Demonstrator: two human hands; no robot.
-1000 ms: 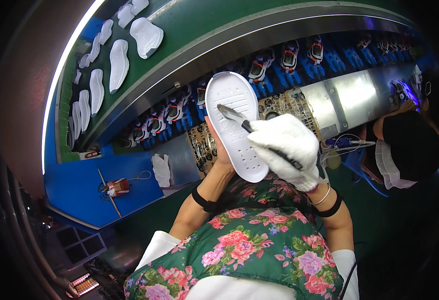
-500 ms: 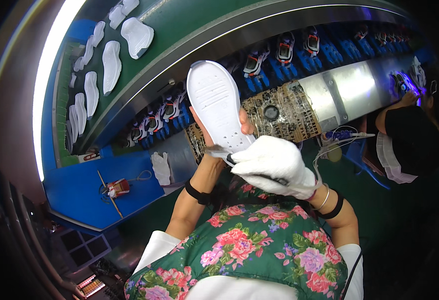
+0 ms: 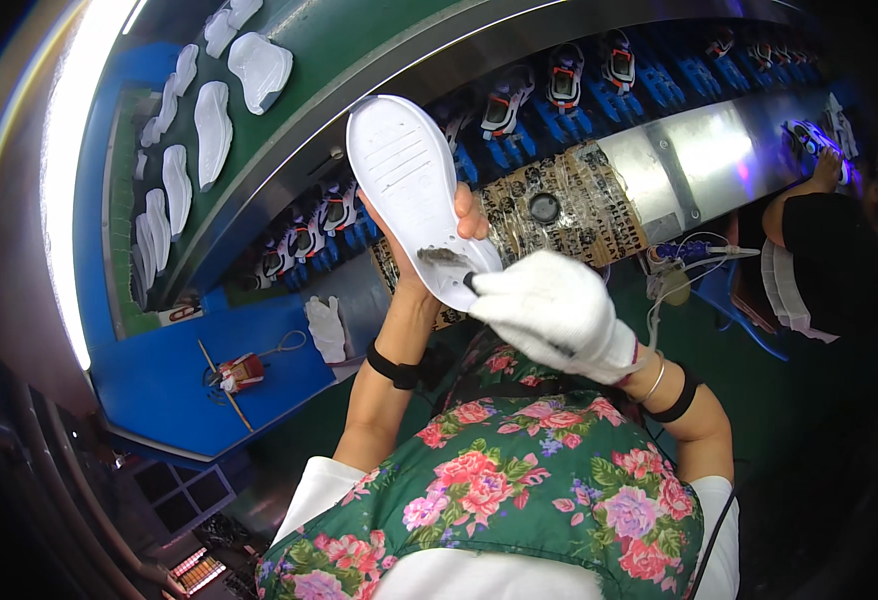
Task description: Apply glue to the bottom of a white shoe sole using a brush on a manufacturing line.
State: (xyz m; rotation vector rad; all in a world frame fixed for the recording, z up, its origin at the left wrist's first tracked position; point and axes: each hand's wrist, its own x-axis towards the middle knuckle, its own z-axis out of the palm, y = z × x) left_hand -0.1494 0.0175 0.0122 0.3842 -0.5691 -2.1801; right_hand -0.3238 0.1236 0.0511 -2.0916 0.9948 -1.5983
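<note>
A white shoe sole (image 3: 399, 165) is held up at a tilt in my bare left hand (image 3: 471, 214), whose fingers wrap round its right edge. Its inner face shows ridges and small holes. My right hand (image 3: 554, 310), in a white knitted glove, is closed on a small brush (image 3: 443, 257) with dark bristles. Those bristles lie against the lower part of the sole, close to its holes. The glove hides most of the brush's handle.
White soles (image 3: 214, 135) lie on a green conveyor at upper left. Shoes (image 3: 504, 105) stand on blue racks beneath the metal edge. A tape-wrapped cardboard cover (image 3: 559, 215) lies on the metal bench. A blue table (image 3: 139, 370) holds a red container (image 3: 242, 373). Another person (image 3: 824, 250) works at right.
The brush has moved from the sole's lower edge onto its inner face. My left hand and the sole have shifted slightly left and up.
</note>
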